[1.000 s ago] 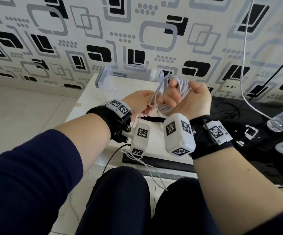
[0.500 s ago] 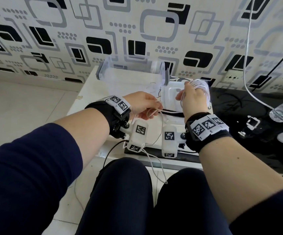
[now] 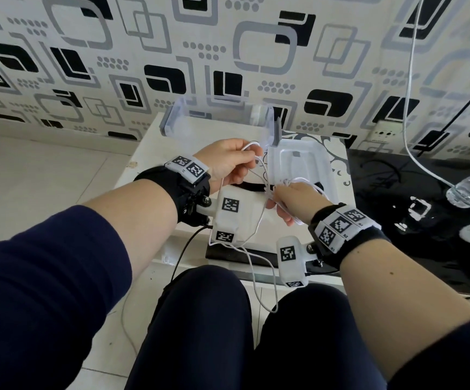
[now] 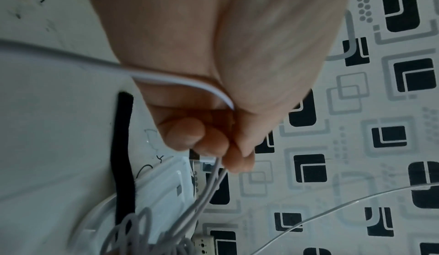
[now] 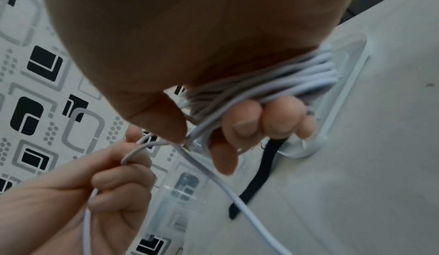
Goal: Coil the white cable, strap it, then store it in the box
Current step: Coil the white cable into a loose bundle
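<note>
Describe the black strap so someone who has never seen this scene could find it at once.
Find the white table against the patterned wall. Between the two hands, just in front of the white box lid, lies the black strap, flat and loose. It is the only dark band there; the cable is white.

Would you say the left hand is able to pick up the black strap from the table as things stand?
Probably not yet. The black strap lies bare on the table just under both hands, so nothing blocks it, but the left hand is pinching the white cable that the right hand grips as a coil.
</note>
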